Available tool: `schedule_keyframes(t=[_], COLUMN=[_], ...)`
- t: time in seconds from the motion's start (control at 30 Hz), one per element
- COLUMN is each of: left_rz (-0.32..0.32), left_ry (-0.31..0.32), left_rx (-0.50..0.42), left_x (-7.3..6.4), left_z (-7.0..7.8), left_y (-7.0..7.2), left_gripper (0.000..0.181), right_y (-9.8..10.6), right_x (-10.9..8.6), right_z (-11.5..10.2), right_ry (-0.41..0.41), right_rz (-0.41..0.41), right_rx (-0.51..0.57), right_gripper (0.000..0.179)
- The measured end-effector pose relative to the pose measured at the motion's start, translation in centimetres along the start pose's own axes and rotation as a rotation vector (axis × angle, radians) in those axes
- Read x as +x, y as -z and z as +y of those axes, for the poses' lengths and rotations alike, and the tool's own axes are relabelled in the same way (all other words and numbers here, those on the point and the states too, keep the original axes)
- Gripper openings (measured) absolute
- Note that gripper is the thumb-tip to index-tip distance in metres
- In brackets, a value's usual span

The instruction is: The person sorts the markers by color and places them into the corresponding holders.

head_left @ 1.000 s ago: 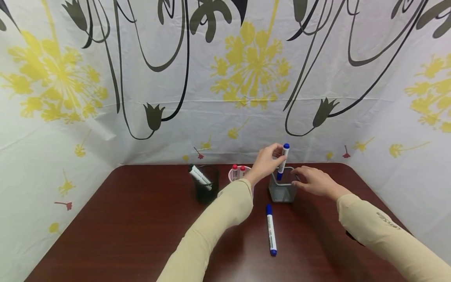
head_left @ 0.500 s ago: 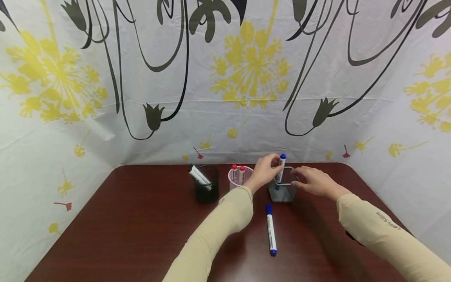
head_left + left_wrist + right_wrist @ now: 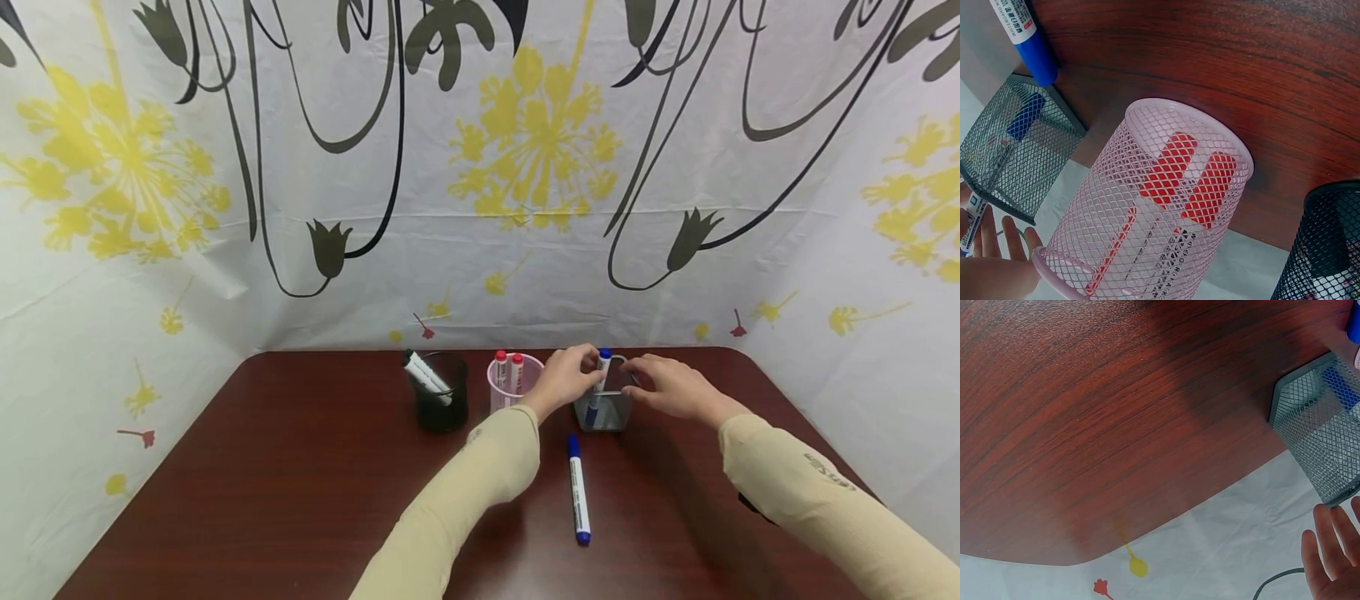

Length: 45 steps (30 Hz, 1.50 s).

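Observation:
With fingers and thumb, my left hand [image 3: 564, 379] pinches a blue-capped whiteboard marker [image 3: 604, 364] near its upper end. The marker stands slightly tilted, its lower part inside the grey mesh pen holder [image 3: 609, 417] and visible through the mesh in the left wrist view. My right hand [image 3: 671, 386] holds the holder's right side at the rim, thumb toward the front and index finger toward the back. The right wrist view shows several of its other fingers [image 3: 1330, 540] fairly straight beside the rim. Another blue marker [image 3: 579, 492] lies on the table in front of the holder.
A pink mesh cup [image 3: 1147, 103] with two red-capped markers [image 3: 517, 372] stands left of the holder, partly behind my left wrist. Farther left is a black mesh cup [image 3: 441, 421] with dark-capped markers [image 3: 427, 377] leaning in it. A patterned cloth [image 3: 450, 292] hangs behind the dark wooden table [image 3: 300, 492].
My left hand has moved down with the blue marker, which has gone from above the holder's rim to deep inside it. The right hand has stayed at the rim.

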<state>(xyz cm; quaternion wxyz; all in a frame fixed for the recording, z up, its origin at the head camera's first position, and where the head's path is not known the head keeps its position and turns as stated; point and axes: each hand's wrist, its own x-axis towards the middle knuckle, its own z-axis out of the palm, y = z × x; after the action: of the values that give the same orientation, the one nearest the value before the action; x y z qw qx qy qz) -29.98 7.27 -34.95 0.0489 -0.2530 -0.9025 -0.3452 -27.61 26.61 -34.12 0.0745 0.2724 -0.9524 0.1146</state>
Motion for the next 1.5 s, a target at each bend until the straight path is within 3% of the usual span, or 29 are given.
schedule_keyframes(t=[0.33, 0.63, 0.77, 0.93, 1.1, 1.27, 1.5], left_rz=[0.002, 0.018, 0.075, 0.191, 0.236, 0.178, -0.021], left_ry=[-0.053, -0.093, -0.114, -0.189, -0.332, -0.487, -0.608], left_rx=[0.032, 0.046, 0.071, 0.090, 0.075, 0.119, 0.216], left_x=[-0.3, -0.9, -1.7, -3.0, -4.9, -7.0, -10.2], left_z=[-0.5, 0.0, 0.4, 0.5, 0.4, 0.1, -1.2], left_y=[-0.2, 0.5, 0.9, 1.0, 1.1, 1.0, 0.8], left_gripper=[0.023, 0.032, 0.036, 0.032, 0.026, 0.023, 0.021], right_y=[0.0, -0.1, -0.1, -0.2, -0.2, 0.0, 0.0], right_x=[0.1, 0.2, 0.2, 0.2, 0.1, 0.1, 0.1], right_z=[0.1, 0.3, 0.4, 0.3, 0.3, 0.3, 0.2], right_ry=[0.013, 0.025, 0.028, 0.036, 0.032, 0.037, 0.032], right_rz=[0.009, 0.020, 0.014, 0.018, 0.016, 0.017, 0.017], right_rx=[-0.005, -0.016, -0.015, -0.015, -0.014, -0.017, -0.010], right_gripper=[0.036, 0.036, 0.037, 0.037, 0.037, 0.036, 0.036])
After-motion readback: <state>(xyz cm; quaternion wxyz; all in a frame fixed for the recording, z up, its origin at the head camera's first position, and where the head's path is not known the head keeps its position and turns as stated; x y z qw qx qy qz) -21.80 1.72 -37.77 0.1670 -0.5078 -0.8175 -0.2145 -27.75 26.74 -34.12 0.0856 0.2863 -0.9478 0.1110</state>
